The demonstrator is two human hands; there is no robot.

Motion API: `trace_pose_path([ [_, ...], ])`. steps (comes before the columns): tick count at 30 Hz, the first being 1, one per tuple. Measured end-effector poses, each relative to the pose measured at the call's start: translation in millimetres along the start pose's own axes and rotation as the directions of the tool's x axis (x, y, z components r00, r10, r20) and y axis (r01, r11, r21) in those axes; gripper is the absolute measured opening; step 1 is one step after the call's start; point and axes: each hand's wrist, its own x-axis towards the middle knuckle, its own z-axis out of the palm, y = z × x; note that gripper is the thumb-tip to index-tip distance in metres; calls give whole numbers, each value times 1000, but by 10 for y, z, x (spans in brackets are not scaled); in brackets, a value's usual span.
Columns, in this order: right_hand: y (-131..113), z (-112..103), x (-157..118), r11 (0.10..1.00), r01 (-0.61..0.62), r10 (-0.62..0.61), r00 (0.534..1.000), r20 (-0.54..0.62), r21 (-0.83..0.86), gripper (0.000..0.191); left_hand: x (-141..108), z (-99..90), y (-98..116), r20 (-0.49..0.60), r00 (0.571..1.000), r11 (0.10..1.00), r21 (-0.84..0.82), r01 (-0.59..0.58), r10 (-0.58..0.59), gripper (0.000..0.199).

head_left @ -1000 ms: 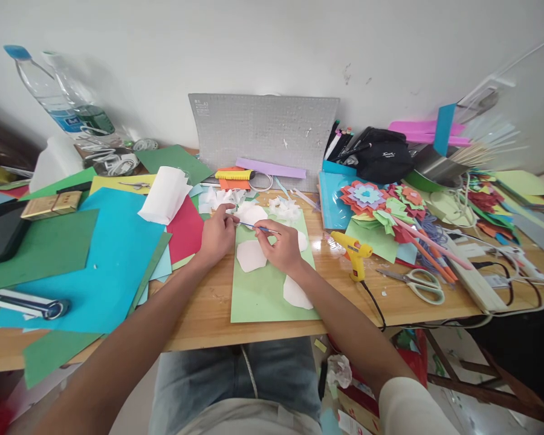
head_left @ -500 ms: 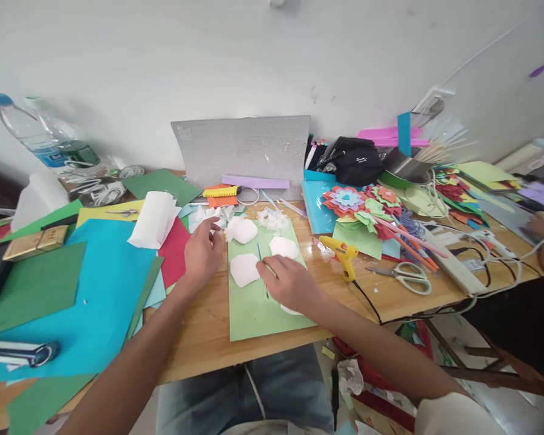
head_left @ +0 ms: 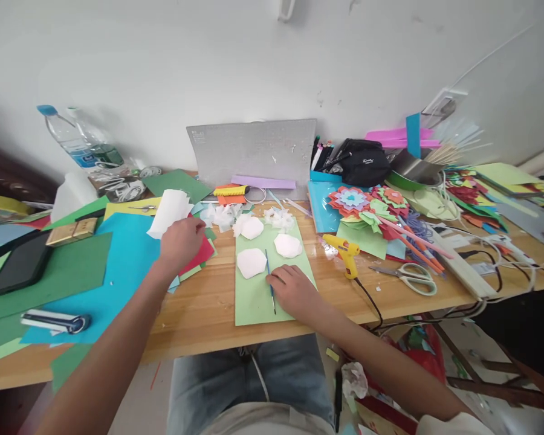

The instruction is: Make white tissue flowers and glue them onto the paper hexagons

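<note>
My left hand (head_left: 180, 243) is over the table's left-middle part, beside a roll of white tissue paper (head_left: 170, 211). Its fingers are bent close together, and what they hold, if anything, is hidden. A light green sheet (head_left: 254, 302) lies before me, bearing rounded white paper pieces (head_left: 252, 263) and crumpled white tufts (head_left: 278, 219) at its far end. My right hand (head_left: 294, 293) rests low on this sheet, fingers closed on a thin blue paintbrush (head_left: 272, 295) that lies nearly lengthwise.
A yellow glue gun (head_left: 347, 254) and scissors (head_left: 410, 278) lie to the right, near paper flowers (head_left: 348, 198) and a power strip (head_left: 462, 266). Leftward are blue paper (head_left: 133, 260), a phone (head_left: 20, 263) and a stapler (head_left: 57, 321). A grey board (head_left: 254, 148) leans against the wall.
My left hand has moved left, from beside the white pieces to the tissue roll. My right hand and the brush have shifted slightly toward me along the sheet. The view has turned a little left.
</note>
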Motion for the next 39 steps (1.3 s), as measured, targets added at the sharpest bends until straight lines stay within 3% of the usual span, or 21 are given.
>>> trace_pose_path([
  [5,-21,-59,-6,996,-64,64,998,-1,58,16,95,309,244,22,999,1000,-4,28,-28,42],
  [9,-25,-87,-26,987,-89,99,993,-67,132,17,144,468,319,1,999,998,-42,44,-44,32],
  [13,65,-124,-22,968,-88,135,972,-190,234,19,150,469,247,-47,999,986,-165,-35,28,28],
  [17,171,-263,167,912,-99,221,936,-273,398,20,114,294,192,-98,991,920,-373,-121,91,22],
  [20,206,-364,468,783,-166,361,906,-222,599,17,32,126,274,22,993,784,-616,-75,112,22],
  [23,232,-381,793,520,-287,511,859,-24,805,20,-72,57,411,185,949,549,-836,15,255,28],
  [26,264,-325,995,297,-317,488,861,142,901,38,-144,110,490,278,888,357,-923,143,366,30],
  [30,286,-211,1042,34,-314,436,859,269,949,36,-180,218,483,313,859,269,-939,215,404,30],
  [34,268,-117,1014,-59,-290,489,826,281,955,26,-229,251,489,333,885,219,-937,272,327,32],
  [39,223,-123,992,-39,-258,552,800,236,965,27,-299,314,556,306,926,168,-947,273,222,40],
])
